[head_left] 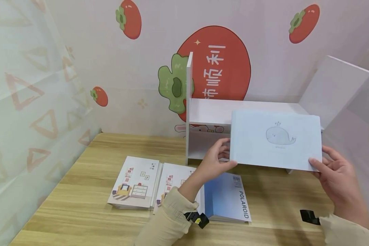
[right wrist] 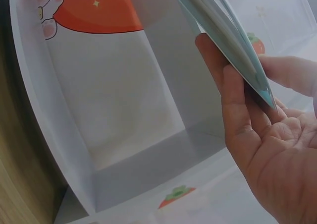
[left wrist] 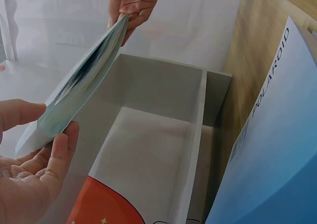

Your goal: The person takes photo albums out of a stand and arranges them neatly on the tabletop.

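A thin pale blue album (head_left: pixel 276 153) with a small whale drawn on its cover is held up in front of a white desk shelf (head_left: pixel 215 109). My left hand (head_left: pixel 213 160) grips its left edge, thumb on the near side and fingers behind. At the lower right corner my right hand (head_left: pixel 338 172) pinches it between thumb and fingers. Along the edge seen in the left wrist view, the album's (left wrist: pixel 81 90) covers part slightly and dark-printed pages show between them. From the right wrist, the album (right wrist: pixel 233 45) appears edge-on, tilted, clear of the shelf (right wrist: pixel 114 100).
Left of the shelf, two white books with room drawings, a left book (head_left: pixel 135 182) and a middle book (head_left: pixel 175 174), lie on the wooden table (head_left: pixel 80 191). Beside them lies a blue POLAROID album (head_left: pixel 224 198), partly behind my left forearm. The shelf has a slanted right panel (head_left: pixel 335 89).
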{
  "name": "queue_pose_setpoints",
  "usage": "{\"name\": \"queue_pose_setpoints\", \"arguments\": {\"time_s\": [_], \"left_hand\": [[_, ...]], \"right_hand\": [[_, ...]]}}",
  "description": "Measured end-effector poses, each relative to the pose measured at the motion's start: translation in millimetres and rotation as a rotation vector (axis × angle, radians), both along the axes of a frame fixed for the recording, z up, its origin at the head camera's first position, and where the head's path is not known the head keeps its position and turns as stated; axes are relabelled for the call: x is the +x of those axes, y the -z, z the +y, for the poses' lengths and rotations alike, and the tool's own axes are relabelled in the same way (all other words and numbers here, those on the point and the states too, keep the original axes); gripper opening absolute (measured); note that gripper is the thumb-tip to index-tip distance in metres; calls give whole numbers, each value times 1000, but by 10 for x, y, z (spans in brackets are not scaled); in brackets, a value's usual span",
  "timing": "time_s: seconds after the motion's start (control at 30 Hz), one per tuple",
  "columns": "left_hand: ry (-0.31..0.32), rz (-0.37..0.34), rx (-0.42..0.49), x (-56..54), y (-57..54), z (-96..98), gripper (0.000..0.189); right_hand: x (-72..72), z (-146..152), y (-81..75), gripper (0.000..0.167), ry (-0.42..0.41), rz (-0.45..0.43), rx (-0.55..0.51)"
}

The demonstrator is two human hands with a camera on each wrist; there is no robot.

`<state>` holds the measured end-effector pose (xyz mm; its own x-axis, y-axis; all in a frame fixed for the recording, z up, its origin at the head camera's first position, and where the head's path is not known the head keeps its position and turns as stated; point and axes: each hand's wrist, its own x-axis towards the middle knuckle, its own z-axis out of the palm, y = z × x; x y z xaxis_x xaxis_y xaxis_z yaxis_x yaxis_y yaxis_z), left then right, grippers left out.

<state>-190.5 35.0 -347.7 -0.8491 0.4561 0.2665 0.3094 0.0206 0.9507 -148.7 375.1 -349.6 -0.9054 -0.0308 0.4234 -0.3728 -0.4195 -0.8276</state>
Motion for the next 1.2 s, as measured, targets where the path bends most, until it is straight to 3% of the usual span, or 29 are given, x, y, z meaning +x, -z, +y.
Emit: {"name": "queue_pose_setpoints", "arguments": {"time_s": [0.43, 0.87, 1.2], "left_hand": [[-3, -23, 16, 149, 32, -89, 70], [53, -22, 14, 192, 37, -39, 70], [116, -36, 6, 233, 78, 19, 76]], "right_hand": [[59, -2, 22, 47, -22, 16, 101], [154, 81, 14, 41, 77, -9, 136], [206, 180, 16, 51, 134, 10, 202]]}}
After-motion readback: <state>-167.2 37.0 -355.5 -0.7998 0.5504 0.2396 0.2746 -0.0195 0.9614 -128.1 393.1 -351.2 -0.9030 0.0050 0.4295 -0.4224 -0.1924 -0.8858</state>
